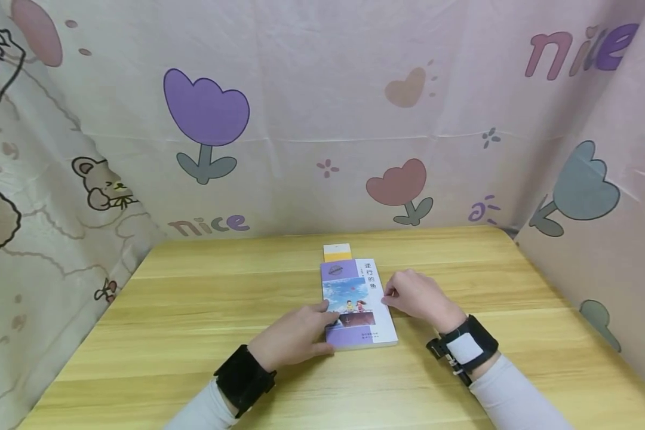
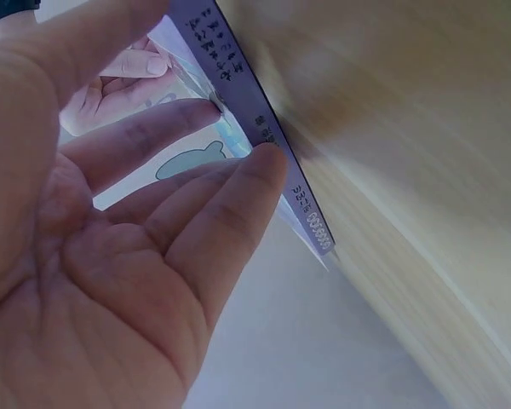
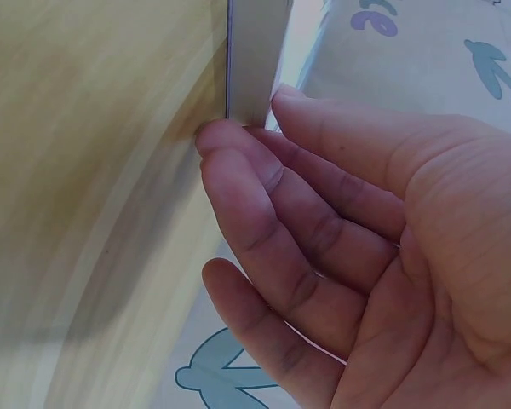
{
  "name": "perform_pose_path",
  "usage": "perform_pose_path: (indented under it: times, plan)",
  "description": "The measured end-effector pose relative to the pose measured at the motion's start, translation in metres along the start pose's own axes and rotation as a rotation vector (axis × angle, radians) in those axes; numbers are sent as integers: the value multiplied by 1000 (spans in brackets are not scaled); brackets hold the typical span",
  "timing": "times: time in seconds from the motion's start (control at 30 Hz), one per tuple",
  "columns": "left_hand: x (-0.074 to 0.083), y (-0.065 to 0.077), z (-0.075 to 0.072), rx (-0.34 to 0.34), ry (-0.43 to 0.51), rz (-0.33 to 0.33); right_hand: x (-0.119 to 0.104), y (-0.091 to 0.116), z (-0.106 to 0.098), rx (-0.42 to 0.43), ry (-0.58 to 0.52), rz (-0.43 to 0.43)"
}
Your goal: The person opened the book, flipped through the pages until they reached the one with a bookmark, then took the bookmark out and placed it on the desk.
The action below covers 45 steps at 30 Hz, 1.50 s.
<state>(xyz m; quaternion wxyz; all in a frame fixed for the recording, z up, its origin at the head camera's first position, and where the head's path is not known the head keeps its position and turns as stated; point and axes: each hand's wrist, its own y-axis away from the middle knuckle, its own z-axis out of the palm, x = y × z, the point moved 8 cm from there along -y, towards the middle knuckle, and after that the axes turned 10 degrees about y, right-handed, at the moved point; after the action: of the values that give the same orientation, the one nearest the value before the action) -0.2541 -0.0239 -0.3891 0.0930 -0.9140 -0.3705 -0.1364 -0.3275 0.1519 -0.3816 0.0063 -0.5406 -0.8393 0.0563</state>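
Observation:
A paperback book [image 1: 346, 304] with a purple and white cover and a picture of two children lies on the table. My left hand [image 1: 298, 334] rests at its left edge, with fingers stretched over the cover. In the left wrist view a fingertip touches the purple spine [image 2: 255, 119]. At the book's right edge my right hand [image 1: 419, 298] has its fingers bent. The right wrist view shows its thumb by the cover edge and fingertips right at the page edges [image 3: 257, 60]. A white and yellow card [image 1: 337, 252] sticks out past the book's top edge.
The wooden table [image 1: 220, 286] ends at a printed curtain [image 1: 301, 119] at the back and both sides. Each wrist wears a black strap [image 1: 244, 379] with a small camera device.

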Motion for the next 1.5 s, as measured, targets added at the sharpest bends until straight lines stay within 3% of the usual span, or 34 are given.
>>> perform_pose_path:
  times: [0.27,0.6,1.2,1.5]
  plan:
    - [0,0,0,4,11,2,1,0,0,-1,11,-3]
    - [-1,-1,-6,24,42,52,1,2,-7,-1,6,0]
    - [-5,-2,-6,7,25,-10,3,1,-10,8,13,-6]
    - [-9,0,-12,81,80,13,5,1,-18,38,-51,-31]
